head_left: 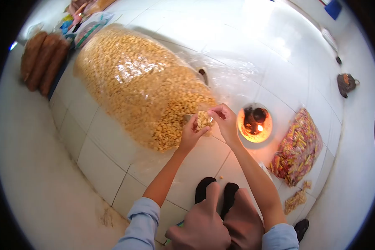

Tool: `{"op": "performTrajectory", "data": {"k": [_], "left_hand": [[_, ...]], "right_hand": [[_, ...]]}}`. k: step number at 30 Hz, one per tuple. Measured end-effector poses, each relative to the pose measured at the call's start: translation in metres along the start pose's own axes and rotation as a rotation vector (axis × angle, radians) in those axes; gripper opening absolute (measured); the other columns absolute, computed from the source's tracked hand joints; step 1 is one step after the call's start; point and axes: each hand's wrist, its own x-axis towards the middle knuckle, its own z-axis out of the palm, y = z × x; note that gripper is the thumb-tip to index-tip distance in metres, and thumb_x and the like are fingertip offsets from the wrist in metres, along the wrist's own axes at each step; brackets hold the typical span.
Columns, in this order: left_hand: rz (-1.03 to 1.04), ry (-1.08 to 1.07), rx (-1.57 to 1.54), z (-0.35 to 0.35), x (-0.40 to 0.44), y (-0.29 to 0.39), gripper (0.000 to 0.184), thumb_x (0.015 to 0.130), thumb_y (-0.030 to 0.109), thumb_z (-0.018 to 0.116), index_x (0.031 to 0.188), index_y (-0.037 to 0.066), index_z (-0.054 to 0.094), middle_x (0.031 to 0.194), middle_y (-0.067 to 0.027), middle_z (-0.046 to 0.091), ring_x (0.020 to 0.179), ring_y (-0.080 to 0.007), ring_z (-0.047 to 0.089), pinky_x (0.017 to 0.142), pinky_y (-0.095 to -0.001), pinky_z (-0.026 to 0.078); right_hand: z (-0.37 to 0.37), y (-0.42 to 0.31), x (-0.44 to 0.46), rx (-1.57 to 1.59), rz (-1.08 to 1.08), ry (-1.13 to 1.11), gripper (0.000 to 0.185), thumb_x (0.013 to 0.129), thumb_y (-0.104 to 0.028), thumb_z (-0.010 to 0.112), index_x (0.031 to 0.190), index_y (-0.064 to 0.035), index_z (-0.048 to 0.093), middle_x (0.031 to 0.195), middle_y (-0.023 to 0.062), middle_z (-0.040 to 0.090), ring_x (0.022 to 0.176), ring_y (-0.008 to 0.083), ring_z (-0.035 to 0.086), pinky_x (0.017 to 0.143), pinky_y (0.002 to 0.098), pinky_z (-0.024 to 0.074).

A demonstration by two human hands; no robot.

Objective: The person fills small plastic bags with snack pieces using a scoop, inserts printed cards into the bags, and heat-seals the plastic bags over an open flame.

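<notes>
A small see-through plastic bag (203, 121) filled with pale yellow snack pieces is held up between both hands. My left hand (190, 134) grips its lower left side, thumb in front. At its upper right edge, the fingers of my right hand (224, 118) pinch the plastic. Just beyond lies a very large see-through sack (125, 75) full of the same pieces, its near end showing loose snack pieces (177, 118). To the right of my right hand sits a round dish (243, 134) with a small burning flame (260, 128) and dark round objects inside.
A bulging bag of red and yellow pieces (298, 148) rests on the right, with small filled packets (295, 203) beside it. Long brown bundles (46, 60) stand at far left. A dark pouch (346, 84) lies by the right wall. White tiles (108, 141) cover the floor.
</notes>
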Motion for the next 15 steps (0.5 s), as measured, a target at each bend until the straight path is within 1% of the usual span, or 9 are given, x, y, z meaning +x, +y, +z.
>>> {"op": "performTrajectory", "data": {"k": [1,3,5,7,9,11,12,13,15], "left_hand": [[-0.064,-0.056,-0.038,0.014,-0.003,0.007,0.037,0.074,0.003,0.067,0.107,0.002,0.051,0.081,0.0014,0.056,0.077,-0.0046,0.052,0.066,-0.0215,0.045],[-0.076,-0.150,-0.089,0.048,-0.010,0.028,0.036,0.075,0.002,0.066,0.107,0.001,0.052,0.084,0.0005,0.057,0.078,-0.0051,0.053,0.067,-0.0213,0.045],[-0.074,-0.246,-0.142,0.083,-0.015,0.041,0.035,0.075,0.002,0.065,0.107,0.000,0.052,0.087,-0.0004,0.059,0.080,-0.0057,0.054,0.069,-0.0210,0.046],[-0.074,-0.383,-0.212,0.119,-0.021,0.051,0.033,0.076,0.002,0.065,0.107,-0.001,0.052,0.092,-0.0023,0.060,0.083,-0.0066,0.055,0.071,-0.0211,0.046],[-0.082,-0.455,-0.209,0.155,-0.028,0.058,0.033,0.076,0.004,0.065,0.106,0.000,0.052,0.090,-0.0022,0.060,0.082,-0.0074,0.056,0.071,-0.0220,0.046],[-0.001,-0.516,-0.138,0.191,-0.036,0.063,0.032,0.076,0.006,0.066,0.105,0.000,0.053,0.088,-0.0024,0.060,0.081,-0.0086,0.056,0.071,-0.0229,0.047],[-0.019,-0.534,-0.161,0.209,-0.043,0.081,0.033,0.075,0.009,0.067,0.103,0.000,0.053,0.085,-0.0022,0.059,0.078,-0.0081,0.055,0.070,-0.0233,0.046],[-0.012,-0.558,-0.155,0.224,-0.047,0.082,0.033,0.075,0.009,0.067,0.103,0.000,0.053,0.085,-0.0022,0.059,0.078,-0.0081,0.055,0.070,-0.0233,0.046],[0.010,-0.595,0.133,0.246,-0.052,0.076,0.034,0.074,0.012,0.069,0.102,0.000,0.053,0.082,-0.0016,0.059,0.075,-0.0069,0.054,0.068,-0.0233,0.045]], "right_hand": [[-0.014,-0.012,-0.008,-0.011,-0.004,0.029,0.012,0.078,-0.012,0.063,0.084,-0.0024,0.059,0.079,0.0008,0.060,0.072,0.0072,0.055,0.067,0.0217,0.0425],[-0.047,-0.039,-0.028,-0.046,-0.070,0.066,0.011,0.079,-0.011,0.062,0.085,-0.0019,0.058,0.080,0.0008,0.059,0.074,0.0065,0.054,0.068,0.0209,0.0421],[-0.080,-0.060,-0.051,-0.069,-0.096,0.118,0.011,0.079,-0.011,0.061,0.085,-0.0017,0.058,0.083,0.0009,0.059,0.075,0.0063,0.054,0.069,0.0204,0.0419],[-0.114,-0.085,-0.076,-0.054,-0.093,0.116,0.010,0.079,-0.010,0.061,0.085,-0.0014,0.058,0.084,0.0014,0.059,0.075,0.0070,0.054,0.068,0.0211,0.0424],[-0.145,-0.104,-0.101,-0.126,-0.133,0.176,0.011,0.079,-0.009,0.062,0.085,-0.0012,0.058,0.084,0.0018,0.059,0.074,0.0080,0.054,0.066,0.0223,0.0430],[-0.180,-0.110,-0.121,-0.279,-0.151,0.250,0.011,0.078,-0.009,0.062,0.086,-0.0015,0.058,0.083,0.0021,0.060,0.075,0.0077,0.054,0.066,0.0229,0.0436],[-0.192,-0.119,-0.133,-0.274,-0.092,0.273,0.010,0.078,-0.008,0.062,0.086,-0.0023,0.059,0.083,0.0023,0.061,0.076,0.0076,0.055,0.067,0.0229,0.0442],[-0.204,-0.122,-0.141,-0.269,-0.105,0.296,0.010,0.078,-0.008,0.062,0.086,-0.0023,0.059,0.083,0.0023,0.061,0.076,0.0076,0.055,0.067,0.0229,0.0442],[-0.226,-0.120,-0.156,-0.310,-0.135,0.313,0.011,0.078,-0.008,0.062,0.086,-0.0019,0.059,0.084,0.0026,0.061,0.076,0.0077,0.055,0.069,0.0226,0.0444]]}}
